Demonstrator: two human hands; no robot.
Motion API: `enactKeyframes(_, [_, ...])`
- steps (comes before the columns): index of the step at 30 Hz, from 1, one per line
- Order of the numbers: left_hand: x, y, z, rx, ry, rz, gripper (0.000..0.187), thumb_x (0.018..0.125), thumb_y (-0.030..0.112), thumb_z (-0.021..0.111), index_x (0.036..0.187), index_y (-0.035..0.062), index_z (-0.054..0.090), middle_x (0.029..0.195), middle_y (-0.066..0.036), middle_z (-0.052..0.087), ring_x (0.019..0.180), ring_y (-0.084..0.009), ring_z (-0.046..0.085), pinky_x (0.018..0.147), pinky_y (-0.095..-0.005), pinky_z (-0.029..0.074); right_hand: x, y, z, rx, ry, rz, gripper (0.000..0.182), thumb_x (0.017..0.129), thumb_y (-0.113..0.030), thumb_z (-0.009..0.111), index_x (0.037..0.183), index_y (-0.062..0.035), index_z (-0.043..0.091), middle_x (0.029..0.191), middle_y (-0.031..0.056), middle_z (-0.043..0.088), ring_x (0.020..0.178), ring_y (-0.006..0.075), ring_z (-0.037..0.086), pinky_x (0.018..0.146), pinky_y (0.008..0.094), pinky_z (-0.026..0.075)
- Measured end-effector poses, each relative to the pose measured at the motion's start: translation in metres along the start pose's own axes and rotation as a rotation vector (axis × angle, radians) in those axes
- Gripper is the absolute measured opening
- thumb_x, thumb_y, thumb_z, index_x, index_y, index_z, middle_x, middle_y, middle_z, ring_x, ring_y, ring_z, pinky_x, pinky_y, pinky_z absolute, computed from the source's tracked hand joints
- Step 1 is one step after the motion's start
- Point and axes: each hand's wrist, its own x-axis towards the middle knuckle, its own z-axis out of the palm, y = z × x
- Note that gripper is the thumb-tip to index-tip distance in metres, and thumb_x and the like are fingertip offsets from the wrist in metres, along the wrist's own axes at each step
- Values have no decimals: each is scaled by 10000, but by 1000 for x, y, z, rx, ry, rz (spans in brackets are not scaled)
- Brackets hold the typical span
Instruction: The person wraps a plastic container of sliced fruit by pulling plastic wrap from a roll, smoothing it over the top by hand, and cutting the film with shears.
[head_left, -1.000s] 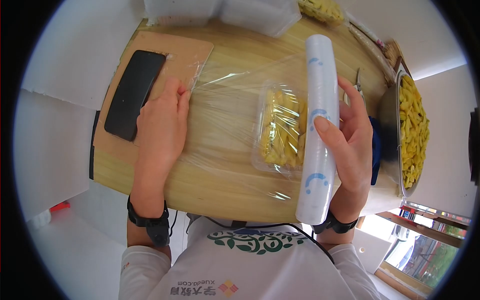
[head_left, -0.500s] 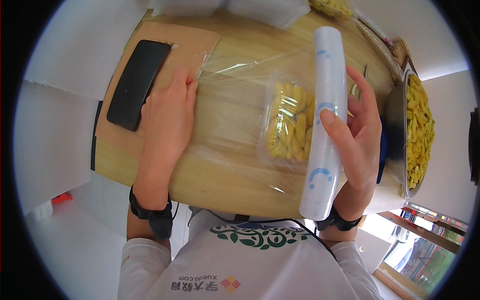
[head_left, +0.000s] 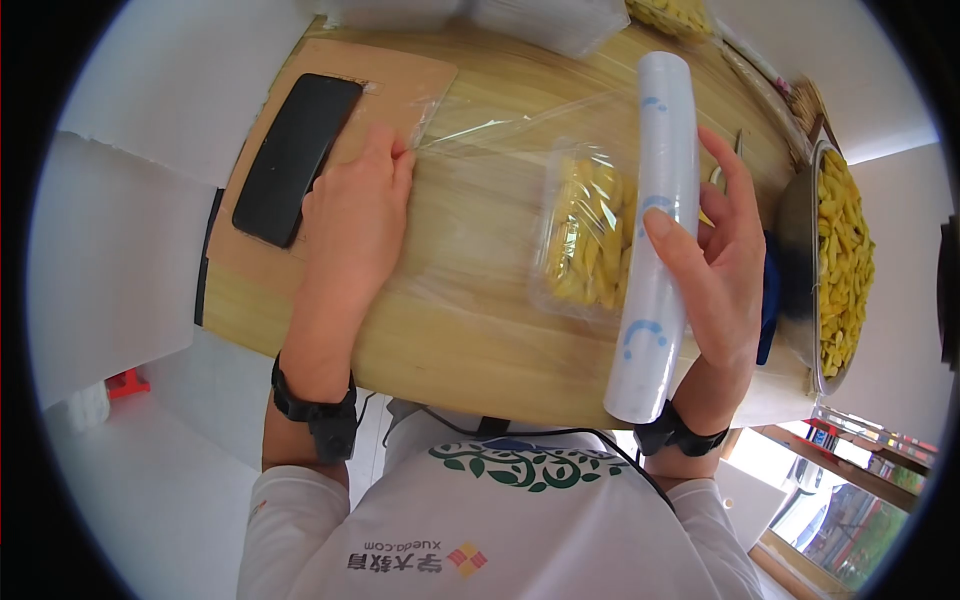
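Note:
My right hand (head_left: 720, 250) holds a long roll of cling film (head_left: 657, 240) with blue smile prints, thumb in front and fingers behind. From the roll a clear sheet of film (head_left: 480, 230) stretches left across the table. The sheet runs to my left hand (head_left: 360, 205), whose fingers are closed on the film's edge over a brown board (head_left: 410, 85). Under or behind the sheet sits a clear plastic tray (head_left: 540, 270) of yellow, finger-shaped food pieces (head_left: 585, 235); the roll hides its right side.
A black phone (head_left: 297, 160) lies on the board beside my left hand. At right stands a large metal bowl (head_left: 797, 260) heaped with yellow pieces (head_left: 843, 270). Clear containers (head_left: 550, 25) and another filled tray (head_left: 670, 15) stand at the back of the wooden table (head_left: 450, 365).
The view has shifted slightly, so most things appear a little further right. Both hands keep their holds on the film and the roll; little else differs.

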Motion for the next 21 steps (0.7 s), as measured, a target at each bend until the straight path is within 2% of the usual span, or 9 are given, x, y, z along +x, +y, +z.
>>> enactKeyframes(16, [0,4,3,130,9,38,222,998,289,636,984,83,554,753,-169,682,773,-423,670,663,-511,497,0,3,0,-9,-10,-33,789,844,-142,790,1509,-31,381,1019,157,644,876,201,722,680,319,588])
enactKeyframes(21, [-1,0,5,144,42,74,237,984,277,649,965,64,546,709,-169,678,723,-409,682,618,-519,507,-1,2,0,-24,-20,-42,791,842,-145,794,1508,-27,383,1011,152,645,859,200,722,675,317,584])
